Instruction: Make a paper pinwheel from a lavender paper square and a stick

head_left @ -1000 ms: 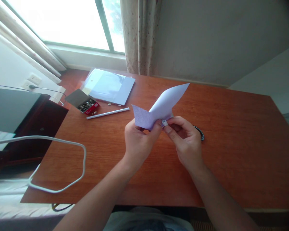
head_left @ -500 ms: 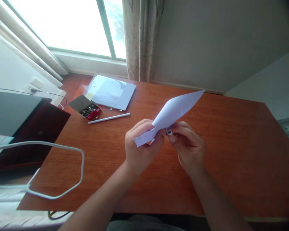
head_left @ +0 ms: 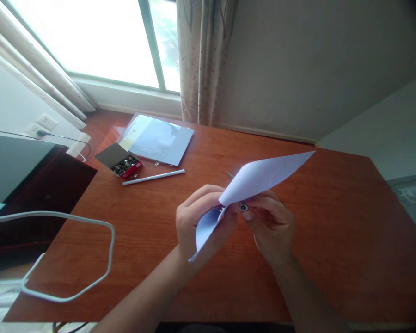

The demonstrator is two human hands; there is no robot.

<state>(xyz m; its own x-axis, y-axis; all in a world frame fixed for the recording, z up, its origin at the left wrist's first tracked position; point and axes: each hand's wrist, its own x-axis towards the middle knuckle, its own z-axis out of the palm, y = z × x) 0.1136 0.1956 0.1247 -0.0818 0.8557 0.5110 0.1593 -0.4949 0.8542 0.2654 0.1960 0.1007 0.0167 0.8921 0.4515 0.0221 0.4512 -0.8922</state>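
My left hand and my right hand meet over the middle of the wooden desk. Together they pinch a pale blue folded sheet of paper at its narrow waist. One pointed wing sticks out up and to the right; the other end curls down in front of my left palm. A small round thing with a dark centre shows at my right fingertips, too small to name.
At the back left lie a clear sleeve of blue paper, an open red box of metal clips and a white stick. A white cable loop crosses the desk's left edge. Behind are a window, curtain and wall.
The paper has swung clockwise: its long point has moved right and lower, and its short end has dropped from level to hanging down by my left palm. Both hands sit slightly lower.
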